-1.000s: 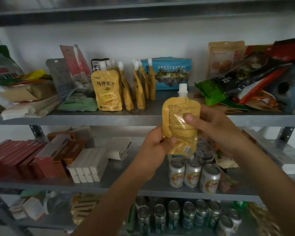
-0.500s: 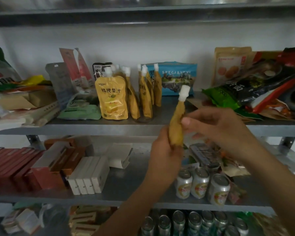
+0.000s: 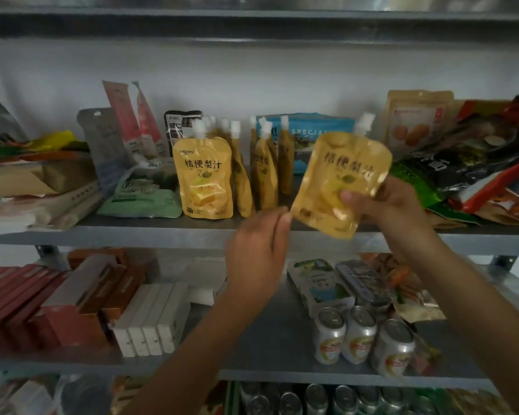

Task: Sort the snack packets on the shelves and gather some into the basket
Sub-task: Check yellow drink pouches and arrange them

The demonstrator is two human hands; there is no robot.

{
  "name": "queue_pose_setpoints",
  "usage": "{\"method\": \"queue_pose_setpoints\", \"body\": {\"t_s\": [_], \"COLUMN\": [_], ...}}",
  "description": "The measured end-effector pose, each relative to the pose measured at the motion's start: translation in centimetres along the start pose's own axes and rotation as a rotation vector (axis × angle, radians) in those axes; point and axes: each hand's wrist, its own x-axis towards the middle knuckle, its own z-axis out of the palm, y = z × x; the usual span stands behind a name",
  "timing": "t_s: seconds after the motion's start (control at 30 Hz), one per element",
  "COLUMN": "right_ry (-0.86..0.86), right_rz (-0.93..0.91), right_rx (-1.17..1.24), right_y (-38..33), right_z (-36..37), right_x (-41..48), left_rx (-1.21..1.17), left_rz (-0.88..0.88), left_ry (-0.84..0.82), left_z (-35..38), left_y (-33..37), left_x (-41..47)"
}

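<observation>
Grey metal shelving stands before a white wall, seen from the front. At the far left of the upper shelf we see a loose pile of packets. Next come two tall pink packets leaning toward the wall and a flat green packet. A standing pouch, yellow with a white spout, faces us. A row of like pouches stands edge-on just to its right, with a blue packet behind them.

In front of the shelf edge the left hand shows its back. Its fingers are curled, their tips touching the lower left corner of the held pouch; we cannot tell whether they pinch it. The held pouch is tilted, spout up and to the right, printed face toward us. The right hand grips its lower right part, thumb on the front, fingers behind.

Farther right are a beige packet and a heap of mixed packets. On the lower shelf, red-brown boxes, white boxes and silver cans run left to right.
</observation>
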Motion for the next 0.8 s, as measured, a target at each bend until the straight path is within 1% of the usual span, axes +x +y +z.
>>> {"method": "queue_pose_setpoints", "body": {"t_s": [0.03,0.07,0.13,0.17,0.23,0.37,0.5,0.57,0.6,0.73,0.8], "right_ry": [0.098,0.183,0.276,0.290,0.283,0.223,0.205,0.165,0.117,-0.205,-0.331], "right_rz": [-0.011,-0.033,-0.099,-0.130,-0.188,-0.274,-0.253,-0.221,-0.170,0.080,0.087], "right_rx": [-0.056,-0.145,-0.360,-0.460,-0.622,-0.811,-0.853,-0.830,-0.818,-0.748,-0.779], "right_y": [0.2,0.5,1.4,1.9,2.9,4.1,4.1,4.0,3.9,2.5,0.9], "right_z": [0.2,0.4,1.5,2.2,3.8,6.7,7.4,7.2,7.0,4.8,3.1], "right_x": [0.9,1.7,3.3,3.9,4.9,5.7,6.2,6.0,5.9,5.8,6.1], "left_rx": [0.187,0.335,0.561,0.621,0.686,0.734,0.716,0.733,0.753,0.779,0.786], "left_rz": [0.124,0.217,0.311,0.338,0.376,0.400,0.397,0.408,0.416,0.428,0.431], "left_ry": [0.055,0.053,-0.037,-0.068,-0.081,-0.031,0.032,0.053,0.056,0.079,0.093], "left_z": [0.3,0.6,1.3,1.6,2.2,2.6,3.0,3.1,3.1,3.5,3.8], "left_y": [-1.3,-2.3,-4.8,-5.9,-7.5,-8.1,-8.3,-8.7,-8.9,-9.7,-9.9], "left_x": [-0.2,-0.5,-0.9,-0.9,-1.0,-0.9,-1.1,-1.5,-1.7,-2.4,-2.5]}}
